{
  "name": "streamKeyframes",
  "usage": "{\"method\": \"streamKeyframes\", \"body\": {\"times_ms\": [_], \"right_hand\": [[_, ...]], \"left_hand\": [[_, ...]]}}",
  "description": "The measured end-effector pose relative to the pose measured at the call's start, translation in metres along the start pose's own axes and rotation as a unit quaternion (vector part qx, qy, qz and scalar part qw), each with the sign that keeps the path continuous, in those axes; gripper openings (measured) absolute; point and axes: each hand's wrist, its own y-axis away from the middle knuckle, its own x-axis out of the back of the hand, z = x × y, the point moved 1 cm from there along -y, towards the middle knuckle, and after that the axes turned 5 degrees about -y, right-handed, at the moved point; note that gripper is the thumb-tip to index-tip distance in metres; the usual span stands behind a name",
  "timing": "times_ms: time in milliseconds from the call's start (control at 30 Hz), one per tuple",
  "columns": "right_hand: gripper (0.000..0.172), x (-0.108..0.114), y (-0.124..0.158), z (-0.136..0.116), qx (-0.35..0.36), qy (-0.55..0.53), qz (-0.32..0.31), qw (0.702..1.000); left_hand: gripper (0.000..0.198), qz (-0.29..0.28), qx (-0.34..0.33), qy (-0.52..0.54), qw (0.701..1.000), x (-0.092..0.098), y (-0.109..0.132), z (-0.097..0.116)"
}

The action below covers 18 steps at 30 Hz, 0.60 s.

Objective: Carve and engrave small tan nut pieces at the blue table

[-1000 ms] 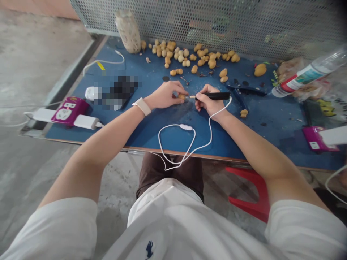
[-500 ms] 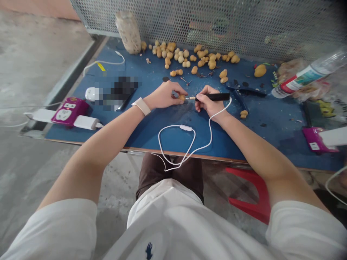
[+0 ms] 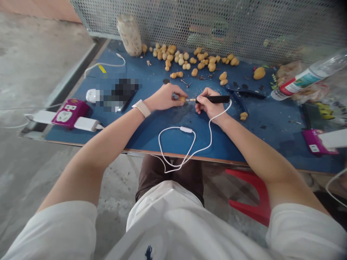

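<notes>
My left hand (image 3: 166,96), with a pale band on its wrist, pinches a small tan gourd (image 3: 182,99) between thumb and fingers just above the blue tabletop. My right hand (image 3: 207,103) grips the black handle of a soldering iron (image 3: 217,99) like a pen. Its thin metal tip points left and meets the gourd's right side; whether it goes in, I cannot tell. A white cord (image 3: 210,135) runs from the handle's back end, with an inline switch (image 3: 185,129), and loops over the table's front edge. Pale crumbs lie near the right hand.
Many small gourds (image 3: 181,59) lie along the back by a mesh panel (image 3: 173,21). A jar (image 3: 129,35) stands back left. Blue-handled pliers (image 3: 246,92) and a bottle (image 3: 303,79) lie right. Purple power adapters (image 3: 71,112) sit at both sides; a phone (image 3: 124,92) lies left.
Both hands keep their places, with the iron's tip still at the gourd. The gourd and left fingers seem slightly turned. The whole view has shifted a little.
</notes>
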Motion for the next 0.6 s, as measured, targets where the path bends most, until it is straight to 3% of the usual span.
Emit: {"method": "streamKeyframes", "body": {"times_ms": [600], "right_hand": [[0.074, -0.0022, 0.0000, -0.0015, 0.005, -0.003, 0.009, 1.000]], "left_hand": [[0.044, -0.007, 0.001, -0.003, 1.000, -0.0006, 0.0000, 0.0003]]}}
